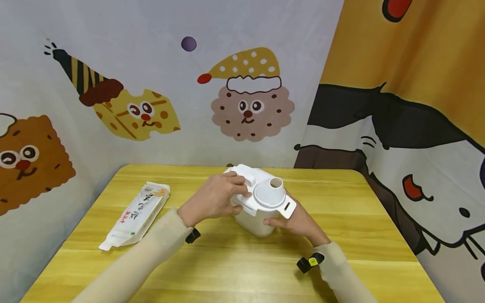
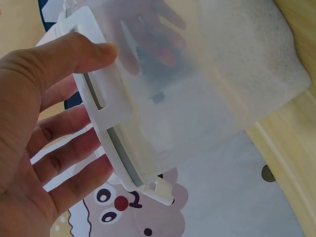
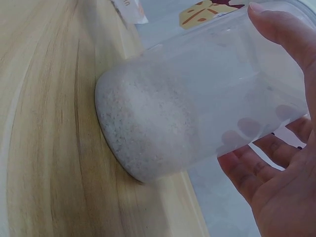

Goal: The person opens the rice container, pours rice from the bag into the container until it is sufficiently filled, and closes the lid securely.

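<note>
Mid-table: rice container, part full. Left hand grips its lid; right hand cups the wall. Lid half-seated; a tilt could spill rice.

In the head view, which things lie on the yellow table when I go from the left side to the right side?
Rice bag → left hand → white container → right hand.
</note>
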`<state>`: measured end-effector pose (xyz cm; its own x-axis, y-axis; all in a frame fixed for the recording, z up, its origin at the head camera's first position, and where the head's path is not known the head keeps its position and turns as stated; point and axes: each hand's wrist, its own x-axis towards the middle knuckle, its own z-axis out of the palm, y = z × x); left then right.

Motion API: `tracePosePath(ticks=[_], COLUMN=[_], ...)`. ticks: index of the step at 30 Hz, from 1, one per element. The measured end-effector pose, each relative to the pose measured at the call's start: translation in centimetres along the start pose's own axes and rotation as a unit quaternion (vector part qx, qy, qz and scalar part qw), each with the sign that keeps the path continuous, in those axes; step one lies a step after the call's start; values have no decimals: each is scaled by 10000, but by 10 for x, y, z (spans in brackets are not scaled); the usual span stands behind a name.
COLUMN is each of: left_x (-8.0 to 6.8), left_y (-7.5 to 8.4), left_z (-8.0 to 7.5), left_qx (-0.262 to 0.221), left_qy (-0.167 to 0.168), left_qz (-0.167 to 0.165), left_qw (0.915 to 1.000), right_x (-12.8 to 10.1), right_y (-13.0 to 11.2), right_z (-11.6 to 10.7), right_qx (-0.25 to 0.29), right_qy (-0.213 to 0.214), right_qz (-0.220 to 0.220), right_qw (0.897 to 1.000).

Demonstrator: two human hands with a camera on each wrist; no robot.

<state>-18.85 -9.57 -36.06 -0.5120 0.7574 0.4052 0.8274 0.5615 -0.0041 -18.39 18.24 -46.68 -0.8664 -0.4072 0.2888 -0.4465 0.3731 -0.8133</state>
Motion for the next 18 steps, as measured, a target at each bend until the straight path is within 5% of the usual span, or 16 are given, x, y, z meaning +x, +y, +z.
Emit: tracePosePath(ticks=[18], left_x=[-1], left_y=[-3], left_z=[8], left_qx=[226], left_qy=[574], left_qz=[443], left_qw=[9971], right_x=[1], right_y=[0], right_z=[-1], right_qx=[198], right_qy=[-15], right_qz=[167], right_qw=[9997])
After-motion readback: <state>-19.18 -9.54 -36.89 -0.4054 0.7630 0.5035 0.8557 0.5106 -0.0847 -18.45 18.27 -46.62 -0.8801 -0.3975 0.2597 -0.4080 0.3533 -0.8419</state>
